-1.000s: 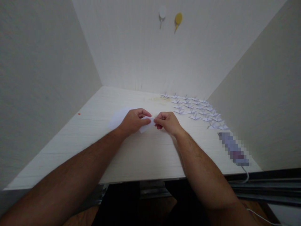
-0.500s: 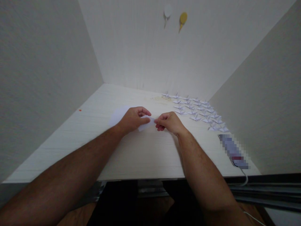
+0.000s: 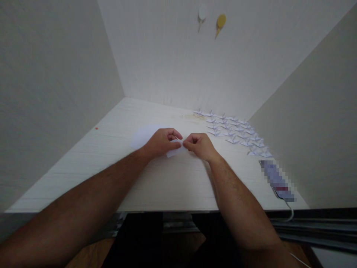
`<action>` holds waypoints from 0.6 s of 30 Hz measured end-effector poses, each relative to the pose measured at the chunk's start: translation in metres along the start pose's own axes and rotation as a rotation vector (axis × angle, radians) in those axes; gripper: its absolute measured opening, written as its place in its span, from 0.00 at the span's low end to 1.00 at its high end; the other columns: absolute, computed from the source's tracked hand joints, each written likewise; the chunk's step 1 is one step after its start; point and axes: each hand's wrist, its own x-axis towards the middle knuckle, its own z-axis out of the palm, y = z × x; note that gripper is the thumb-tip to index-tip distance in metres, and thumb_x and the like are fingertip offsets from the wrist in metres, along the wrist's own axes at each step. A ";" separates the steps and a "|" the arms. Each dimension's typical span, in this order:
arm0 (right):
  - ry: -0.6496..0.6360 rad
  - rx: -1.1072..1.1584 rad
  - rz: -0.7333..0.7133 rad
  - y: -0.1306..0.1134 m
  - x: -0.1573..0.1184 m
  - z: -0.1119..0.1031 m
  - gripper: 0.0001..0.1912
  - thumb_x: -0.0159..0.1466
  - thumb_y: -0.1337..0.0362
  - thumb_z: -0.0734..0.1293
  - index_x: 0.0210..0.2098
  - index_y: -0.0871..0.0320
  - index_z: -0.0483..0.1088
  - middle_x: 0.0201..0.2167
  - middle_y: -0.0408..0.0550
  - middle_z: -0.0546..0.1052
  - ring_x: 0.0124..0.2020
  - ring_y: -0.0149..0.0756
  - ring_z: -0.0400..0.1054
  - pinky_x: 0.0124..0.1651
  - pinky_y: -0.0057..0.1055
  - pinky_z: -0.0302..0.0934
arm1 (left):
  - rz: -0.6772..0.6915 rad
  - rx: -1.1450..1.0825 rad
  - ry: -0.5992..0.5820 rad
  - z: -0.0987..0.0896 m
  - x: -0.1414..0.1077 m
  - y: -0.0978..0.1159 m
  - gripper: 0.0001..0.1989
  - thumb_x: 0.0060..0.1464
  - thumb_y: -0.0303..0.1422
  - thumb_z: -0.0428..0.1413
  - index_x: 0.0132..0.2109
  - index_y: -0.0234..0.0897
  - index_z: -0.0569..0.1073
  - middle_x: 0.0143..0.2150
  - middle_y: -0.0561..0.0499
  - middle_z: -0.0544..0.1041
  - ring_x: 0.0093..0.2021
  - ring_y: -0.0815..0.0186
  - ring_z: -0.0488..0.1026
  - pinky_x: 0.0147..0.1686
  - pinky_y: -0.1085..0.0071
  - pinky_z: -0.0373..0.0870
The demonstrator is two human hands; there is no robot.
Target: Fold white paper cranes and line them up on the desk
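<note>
We held a small paper (image 3: 172,152) over the table (image 3: 170,190): our left hand (image 3: 161,143), half curled, with thumb upon it; our right hand (image 3: 201,145), nearly closed, pinching its three-o'clock end. Paper birds (image 3: 232,140) stood between two and three o'clock.

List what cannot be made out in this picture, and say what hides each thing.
Head view: parts of the small paper, behind the fingers of the left hand and right hand.
Head view: part of the white sheet, behind the left hand.
Head view: details of the device, blurred by pixelation.
Head view: fine folds in the paper cranes, too small.
</note>
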 end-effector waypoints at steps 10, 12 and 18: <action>0.110 -0.118 -0.090 -0.004 -0.003 0.006 0.08 0.55 0.63 0.66 0.23 0.60 0.72 0.18 0.40 0.69 0.20 0.25 0.57 0.22 0.23 0.48 | -0.079 -0.045 0.031 0.002 0.002 -0.003 0.10 0.41 0.35 0.64 0.30 0.35 0.74 0.24 0.53 0.75 0.22 0.72 0.67 0.20 0.76 0.59; 0.117 -0.113 -0.092 -0.004 -0.003 0.007 0.08 0.54 0.63 0.66 0.23 0.60 0.71 0.17 0.40 0.69 0.20 0.25 0.57 0.22 0.23 0.48 | -0.082 -0.050 0.034 0.002 0.001 -0.003 0.09 0.41 0.35 0.64 0.30 0.35 0.74 0.23 0.53 0.74 0.21 0.72 0.66 0.20 0.76 0.59; 0.117 -0.100 -0.095 -0.006 -0.003 0.008 0.08 0.54 0.63 0.66 0.22 0.60 0.70 0.17 0.40 0.67 0.20 0.25 0.56 0.22 0.23 0.47 | -0.087 -0.067 0.078 0.002 0.001 -0.004 0.10 0.39 0.36 0.64 0.28 0.35 0.74 0.21 0.53 0.73 0.20 0.72 0.65 0.18 0.76 0.58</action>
